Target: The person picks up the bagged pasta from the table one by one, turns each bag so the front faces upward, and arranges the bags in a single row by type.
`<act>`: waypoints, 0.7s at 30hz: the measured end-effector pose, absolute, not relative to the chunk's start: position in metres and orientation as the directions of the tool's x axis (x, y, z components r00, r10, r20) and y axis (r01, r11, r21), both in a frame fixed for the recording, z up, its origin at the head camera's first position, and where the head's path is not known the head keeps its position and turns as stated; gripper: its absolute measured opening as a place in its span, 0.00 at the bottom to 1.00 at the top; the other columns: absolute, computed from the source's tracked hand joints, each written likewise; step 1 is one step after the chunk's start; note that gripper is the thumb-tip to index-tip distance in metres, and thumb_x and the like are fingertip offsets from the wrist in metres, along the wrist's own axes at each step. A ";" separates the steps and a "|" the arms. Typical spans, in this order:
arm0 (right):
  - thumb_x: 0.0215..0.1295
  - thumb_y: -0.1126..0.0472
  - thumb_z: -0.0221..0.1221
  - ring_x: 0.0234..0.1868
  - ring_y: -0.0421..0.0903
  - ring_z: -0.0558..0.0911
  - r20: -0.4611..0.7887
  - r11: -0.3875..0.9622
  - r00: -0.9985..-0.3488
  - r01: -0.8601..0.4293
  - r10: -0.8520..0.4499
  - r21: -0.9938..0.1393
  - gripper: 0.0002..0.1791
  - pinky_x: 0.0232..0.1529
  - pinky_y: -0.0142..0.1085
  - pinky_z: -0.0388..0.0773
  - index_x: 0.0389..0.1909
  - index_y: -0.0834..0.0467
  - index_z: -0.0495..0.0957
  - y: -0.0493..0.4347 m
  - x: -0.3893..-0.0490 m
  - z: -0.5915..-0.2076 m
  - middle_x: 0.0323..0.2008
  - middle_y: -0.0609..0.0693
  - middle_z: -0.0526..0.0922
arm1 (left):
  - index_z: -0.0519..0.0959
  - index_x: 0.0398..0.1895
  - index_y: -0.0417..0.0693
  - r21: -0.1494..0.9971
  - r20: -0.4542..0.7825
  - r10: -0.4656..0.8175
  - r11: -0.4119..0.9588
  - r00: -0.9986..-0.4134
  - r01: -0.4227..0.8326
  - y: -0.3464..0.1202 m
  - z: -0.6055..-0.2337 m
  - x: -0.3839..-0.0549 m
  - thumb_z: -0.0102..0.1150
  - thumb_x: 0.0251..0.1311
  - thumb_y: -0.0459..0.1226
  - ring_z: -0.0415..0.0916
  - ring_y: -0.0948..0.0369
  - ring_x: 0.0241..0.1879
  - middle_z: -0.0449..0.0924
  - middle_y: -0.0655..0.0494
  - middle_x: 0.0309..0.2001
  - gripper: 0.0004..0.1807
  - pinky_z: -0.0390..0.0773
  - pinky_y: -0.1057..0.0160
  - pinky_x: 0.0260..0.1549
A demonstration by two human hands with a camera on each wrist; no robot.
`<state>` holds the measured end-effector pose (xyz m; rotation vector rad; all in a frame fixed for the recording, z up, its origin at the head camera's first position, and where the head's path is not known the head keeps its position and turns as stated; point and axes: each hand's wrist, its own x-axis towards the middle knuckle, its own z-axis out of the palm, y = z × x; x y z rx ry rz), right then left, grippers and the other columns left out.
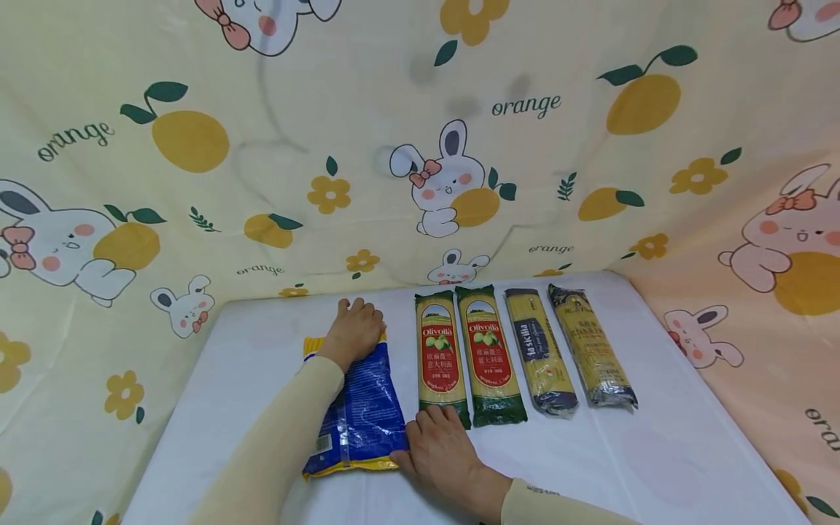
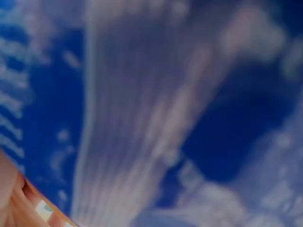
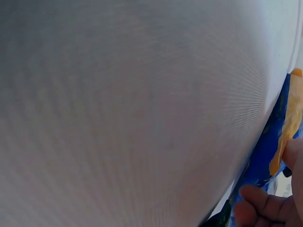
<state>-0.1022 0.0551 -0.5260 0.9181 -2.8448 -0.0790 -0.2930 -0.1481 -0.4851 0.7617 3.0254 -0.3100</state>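
Note:
A blue plastic bag (image 1: 370,408) with yellow ends and a barcode on its lower left lies on the white table. My left hand (image 1: 355,332) grips its top end, fingers over the far edge; the left wrist view is mostly a blurred close-up of the blue film (image 2: 52,94). At the near right corner, my right hand (image 1: 441,450) holds the bag between thumb and curled fingers. In the right wrist view the thumb lies against the yellow end (image 3: 286,127). Those right fingers also lie by the bottom of a green-and-red spaghetti packet (image 1: 441,350).
Right of that packet stand in a row a second matching spaghetti packet (image 1: 488,350), a yellow pasta packet with a dark label (image 1: 539,350) and a gold packet (image 1: 590,346). The white table (image 1: 663,408) meets a patterned cloth (image 1: 367,146) behind and at the sides.

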 end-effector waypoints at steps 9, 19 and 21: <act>0.78 0.36 0.54 0.37 0.45 0.69 0.213 0.791 -0.768 -0.610 -0.604 0.046 0.25 0.40 0.38 0.68 0.33 0.53 0.80 0.052 -0.099 -0.525 0.28 0.44 0.72 | 0.78 0.41 0.44 -0.106 0.061 0.427 0.901 -0.902 0.420 -0.169 -0.464 -0.279 0.44 0.84 0.45 0.71 0.46 0.52 0.76 0.51 0.40 0.17 0.63 0.35 0.60; 0.71 0.47 0.66 0.37 0.43 0.68 0.355 0.784 -0.733 -0.621 -0.580 -0.004 0.13 0.39 0.36 0.64 0.34 0.52 0.80 0.056 -0.107 -0.496 0.30 0.43 0.75 | 0.76 0.39 0.40 0.029 0.231 0.324 0.940 -0.918 0.339 -0.185 -0.423 -0.270 0.46 0.83 0.42 0.70 0.41 0.52 0.78 0.43 0.43 0.16 0.64 0.32 0.60; 0.70 0.49 0.67 0.37 0.43 0.69 0.414 0.780 -0.715 -0.625 -0.563 -0.018 0.13 0.39 0.36 0.64 0.32 0.52 0.79 0.059 -0.109 -0.482 0.29 0.42 0.75 | 0.75 0.40 0.38 0.052 0.255 0.293 0.948 -0.922 0.315 -0.189 -0.412 -0.271 0.45 0.83 0.41 0.70 0.39 0.52 0.78 0.41 0.43 0.16 0.63 0.31 0.60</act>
